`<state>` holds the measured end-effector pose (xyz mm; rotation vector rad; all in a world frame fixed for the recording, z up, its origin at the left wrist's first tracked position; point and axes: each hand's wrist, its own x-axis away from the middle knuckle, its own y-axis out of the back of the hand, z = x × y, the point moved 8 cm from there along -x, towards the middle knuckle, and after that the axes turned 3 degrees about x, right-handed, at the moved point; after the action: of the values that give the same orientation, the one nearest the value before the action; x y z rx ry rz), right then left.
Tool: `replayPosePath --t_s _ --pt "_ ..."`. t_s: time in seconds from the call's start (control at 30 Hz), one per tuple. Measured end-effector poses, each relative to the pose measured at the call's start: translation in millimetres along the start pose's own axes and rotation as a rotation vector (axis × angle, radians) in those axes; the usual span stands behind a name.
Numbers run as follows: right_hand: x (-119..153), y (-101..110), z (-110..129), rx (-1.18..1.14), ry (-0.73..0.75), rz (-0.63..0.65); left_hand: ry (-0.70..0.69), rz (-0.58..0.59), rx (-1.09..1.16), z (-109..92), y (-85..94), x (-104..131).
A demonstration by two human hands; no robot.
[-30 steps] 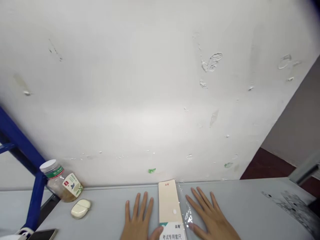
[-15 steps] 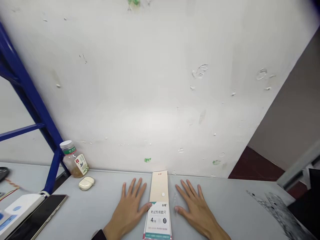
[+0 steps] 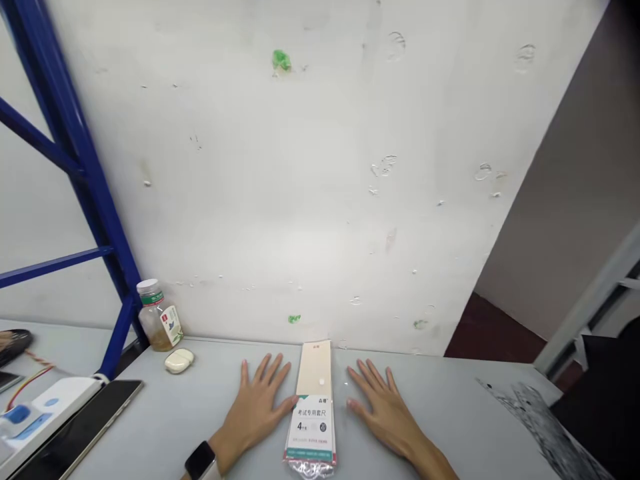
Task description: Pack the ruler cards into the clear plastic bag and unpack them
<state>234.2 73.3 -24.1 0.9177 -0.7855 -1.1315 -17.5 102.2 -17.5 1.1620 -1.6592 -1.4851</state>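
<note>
Presently, left hand (image 3: 254,411) and right hand (image 3: 391,415) lie spread at lower centre, flanking the packet (image 3: 313,420), which the left thumb (image 3: 287,405), at its edge, could knock askew.

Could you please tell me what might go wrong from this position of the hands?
The left hand has its thumb at the edge of the flat package, so a small sideways movement might push it askew.
The package's clear plastic looks smooth and might slip under the fingers.
The phone lies left of the watch; a wide sweep of that arm might knock it.
</note>
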Motion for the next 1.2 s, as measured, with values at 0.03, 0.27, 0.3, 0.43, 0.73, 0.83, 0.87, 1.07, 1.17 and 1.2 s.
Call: replayPosePath --t_s 0.03,0.27,0.3,0.43,0.73,0.83,0.87,1.07,1.17,1.2 --pt "0.6 -0.2 1.3 0.029 0.008 -0.005 -0.001 0.002 -0.004 0.2 -0.2 -0.5" --pt "1.7 -1.9 3.3 0.101 0.009 -0.013 0.003 0.022 -0.03 -2.6 1.0 -1.9" --pt "1.9 -1.5 3.4 0.096 0.009 -0.012 0.005 0.028 -0.034 -2.9 1.1 -2.0" --pt "2.2 0.9 4.2 0.077 0.015 -0.019 0.001 0.021 -0.054 -2.0 1.5 -3.0" --pt "2.0 1.6 4.1 0.06 0.025 -0.035 -0.022 -0.013 -0.063 1.9 -1.4 -4.1" --pt "1.8 0.9 3.5 0.059 0.028 -0.037 -0.022 -0.021 -0.069 2.5 -2.0 -3.3" --pt "1.5 0.1 2.8 0.063 0.024 -0.031 -0.024 -0.03 -0.073 2.7 -2.0 -3.2" --pt "0.8 -2.0 0.8 0.074 0.004 -0.015 -0.031 -0.044 -0.072 3.1 -3.8 -4.0" --pt "1.4 -1.8 1.4 0.075 0.017 -0.022 -0.026 -0.032 -0.062 3.3 -4.6 -4.6" --pt "1.6 -1.8 1.5 0.076 0.023 -0.025 -0.028 -0.031 -0.06 3.2 -4.5 -4.5"
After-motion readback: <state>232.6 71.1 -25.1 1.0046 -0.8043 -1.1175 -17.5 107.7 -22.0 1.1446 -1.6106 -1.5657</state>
